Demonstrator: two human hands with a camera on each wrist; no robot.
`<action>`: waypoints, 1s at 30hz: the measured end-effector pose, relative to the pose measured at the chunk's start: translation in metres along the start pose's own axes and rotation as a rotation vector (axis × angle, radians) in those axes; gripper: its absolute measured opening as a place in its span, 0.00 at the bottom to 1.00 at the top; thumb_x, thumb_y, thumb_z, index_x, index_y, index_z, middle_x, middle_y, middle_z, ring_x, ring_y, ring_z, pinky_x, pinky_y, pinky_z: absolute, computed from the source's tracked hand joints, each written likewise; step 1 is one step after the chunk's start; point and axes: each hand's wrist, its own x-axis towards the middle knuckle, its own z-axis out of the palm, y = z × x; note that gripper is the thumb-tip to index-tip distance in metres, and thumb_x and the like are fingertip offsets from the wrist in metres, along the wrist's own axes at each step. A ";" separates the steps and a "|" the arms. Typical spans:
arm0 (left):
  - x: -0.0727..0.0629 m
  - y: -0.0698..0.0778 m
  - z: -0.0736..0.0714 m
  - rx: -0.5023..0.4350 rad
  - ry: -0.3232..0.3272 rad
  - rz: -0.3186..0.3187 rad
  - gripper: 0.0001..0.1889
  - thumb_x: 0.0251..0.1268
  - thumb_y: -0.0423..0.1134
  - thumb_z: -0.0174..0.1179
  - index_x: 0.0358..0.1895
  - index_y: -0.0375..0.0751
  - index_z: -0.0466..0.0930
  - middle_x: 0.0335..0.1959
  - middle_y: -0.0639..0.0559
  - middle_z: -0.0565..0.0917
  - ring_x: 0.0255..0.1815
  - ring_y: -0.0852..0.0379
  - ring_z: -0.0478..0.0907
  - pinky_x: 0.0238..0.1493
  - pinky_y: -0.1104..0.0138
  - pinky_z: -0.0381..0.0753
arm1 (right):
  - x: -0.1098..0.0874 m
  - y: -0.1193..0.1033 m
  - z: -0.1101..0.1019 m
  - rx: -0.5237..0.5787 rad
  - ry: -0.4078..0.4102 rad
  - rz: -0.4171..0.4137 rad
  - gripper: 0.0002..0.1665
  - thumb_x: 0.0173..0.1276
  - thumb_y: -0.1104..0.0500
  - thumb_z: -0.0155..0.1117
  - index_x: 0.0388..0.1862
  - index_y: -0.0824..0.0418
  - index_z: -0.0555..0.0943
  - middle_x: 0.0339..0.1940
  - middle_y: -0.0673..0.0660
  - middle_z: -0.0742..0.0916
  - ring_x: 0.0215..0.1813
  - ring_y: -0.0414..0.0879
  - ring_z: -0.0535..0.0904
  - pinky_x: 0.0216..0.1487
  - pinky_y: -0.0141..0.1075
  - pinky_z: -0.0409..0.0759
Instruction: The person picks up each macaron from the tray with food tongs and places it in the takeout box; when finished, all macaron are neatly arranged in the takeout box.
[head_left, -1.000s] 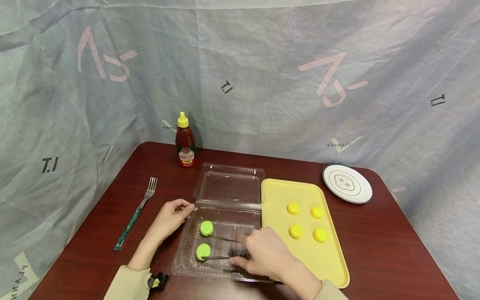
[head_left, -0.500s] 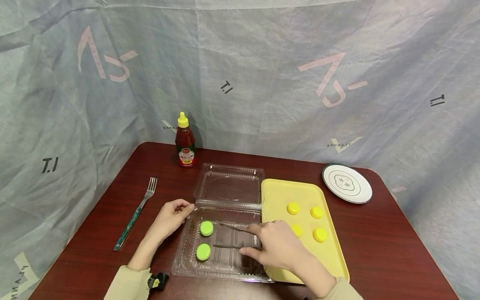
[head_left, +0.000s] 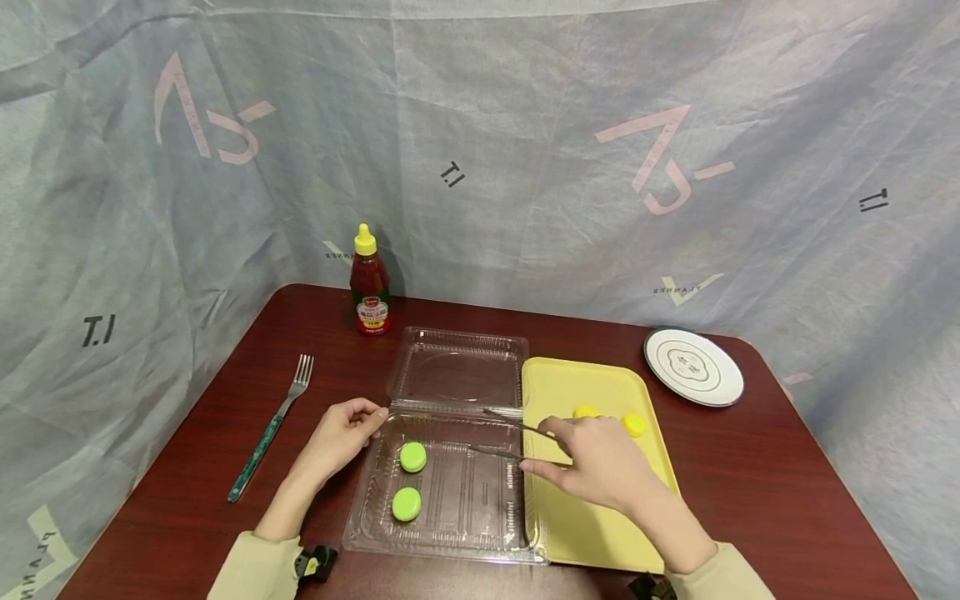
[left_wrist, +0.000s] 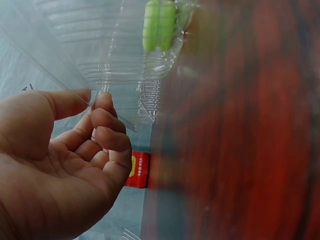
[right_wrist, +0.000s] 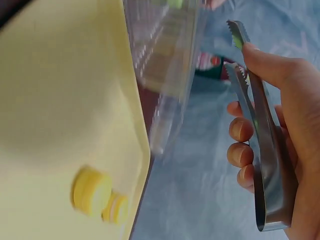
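Note:
A clear plastic clamshell box (head_left: 442,552) lies on the table with its lid (head_left: 465,371) folded back. Two green macarons (head_left: 412,457) sit in its left part, one behind the other. My left hand (head_left: 341,435) pinches the box's rim at the left hinge corner between thumb and forefinger (left_wrist: 103,102). My right hand (head_left: 606,467) holds metal tongs (right_wrist: 272,165), whose toothed tips are apart with nothing between them. The tongs point left over the box's right edge. Below the hand is a yellow tray (head_left: 585,533) with yellow macarons (head_left: 633,425), partly hidden by the hand.
A fork (head_left: 272,427) with a green handle lies to the left of the box. Behind it stands a ketchup bottle (head_left: 371,292). At the back right is a white plate (head_left: 693,367). Grey cloth (head_left: 495,208) hangs behind the table.
My right hand has drawn the tongs back from beside the green macarons, moving right and away from me to above the tray. The left hand has stayed at the rim.

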 end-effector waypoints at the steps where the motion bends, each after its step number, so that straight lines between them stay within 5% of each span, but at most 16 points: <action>1: 0.000 0.000 0.000 -0.002 0.000 0.000 0.10 0.73 0.39 0.59 0.40 0.34 0.82 0.26 0.50 0.80 0.28 0.53 0.76 0.31 0.66 0.76 | -0.001 0.004 -0.002 0.002 0.005 0.010 0.23 0.57 0.34 0.73 0.35 0.51 0.82 0.13 0.36 0.62 0.17 0.31 0.55 0.18 0.30 0.58; 15: 0.000 0.000 -0.001 0.000 -0.002 -0.005 0.11 0.73 0.40 0.59 0.40 0.34 0.82 0.26 0.50 0.80 0.28 0.54 0.75 0.31 0.66 0.76 | -0.020 0.063 -0.017 -0.051 -0.022 0.179 0.23 0.57 0.36 0.74 0.40 0.52 0.85 0.11 0.37 0.64 0.16 0.34 0.58 0.19 0.33 0.60; 30: 0.000 0.000 0.000 0.009 -0.004 -0.004 0.11 0.74 0.40 0.59 0.41 0.34 0.82 0.26 0.50 0.81 0.28 0.55 0.76 0.31 0.66 0.77 | -0.038 0.107 -0.018 -0.063 -0.164 0.289 0.28 0.59 0.34 0.71 0.43 0.55 0.87 0.16 0.40 0.75 0.20 0.37 0.68 0.23 0.38 0.69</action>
